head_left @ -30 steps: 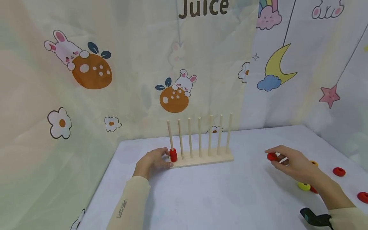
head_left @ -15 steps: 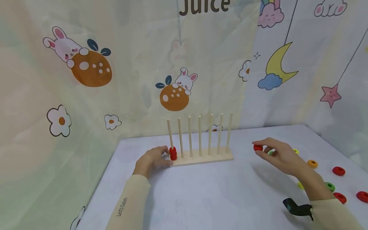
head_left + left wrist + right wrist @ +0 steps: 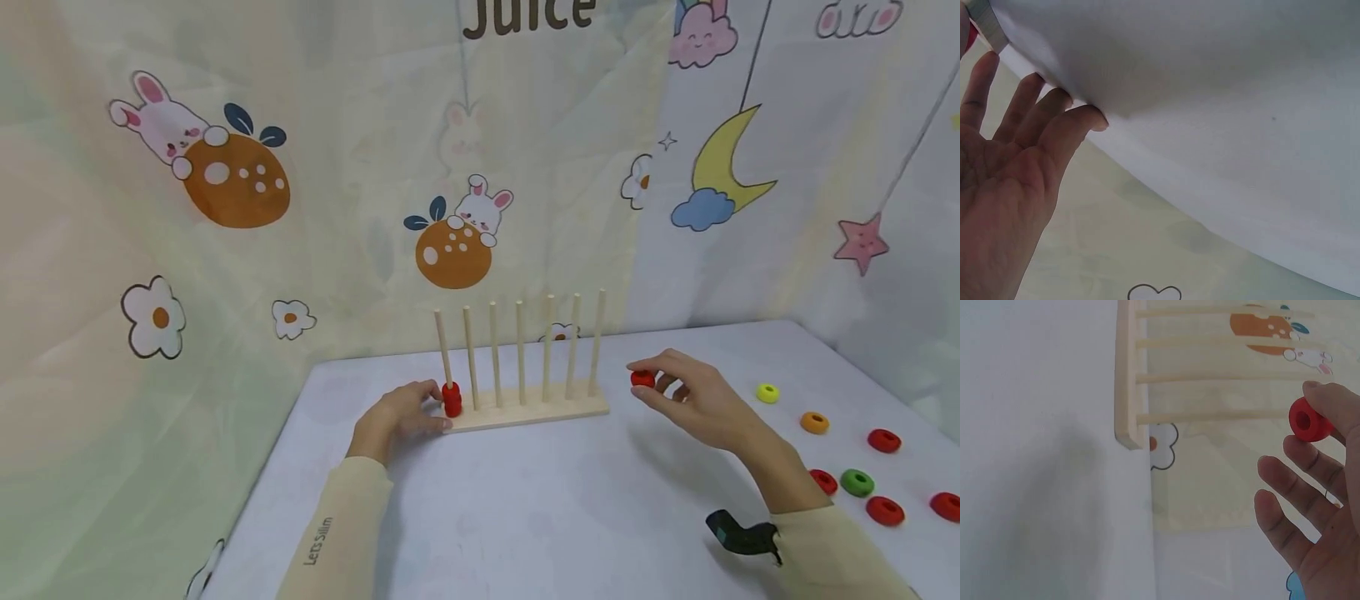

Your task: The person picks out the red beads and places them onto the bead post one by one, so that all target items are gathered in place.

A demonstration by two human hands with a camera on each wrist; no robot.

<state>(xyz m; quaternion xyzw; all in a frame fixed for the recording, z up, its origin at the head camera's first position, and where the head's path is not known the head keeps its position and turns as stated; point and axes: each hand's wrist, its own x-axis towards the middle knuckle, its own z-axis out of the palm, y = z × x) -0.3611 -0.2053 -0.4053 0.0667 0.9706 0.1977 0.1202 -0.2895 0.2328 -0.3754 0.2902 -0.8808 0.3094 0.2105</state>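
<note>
A wooden peg rack (image 3: 540,404) with several upright pegs stands near the back of the table. Two red beads (image 3: 452,400) are stacked on its leftmost peg; the other pegs are bare. My left hand (image 3: 401,414) holds the rack's left end between thumb and index finger, its other fingers extended in the left wrist view. My right hand (image 3: 697,400) pinches a red bead (image 3: 642,378) between thumb and index finger, in the air to the right of the rack. In the right wrist view, the hole of this bead (image 3: 1302,420) shows and the remaining fingers are spread below it.
Loose beads lie on the right of the table: a yellow one (image 3: 767,392), an orange one (image 3: 814,422), a green one (image 3: 857,482) and several red ones (image 3: 885,511). A printed cloth (image 3: 360,250) hangs behind the white table (image 3: 525,517).
My right hand has moved left toward the rack, carrying the red bead and uncovering loose beads behind it. The left hand and the rack have stayed in place.
</note>
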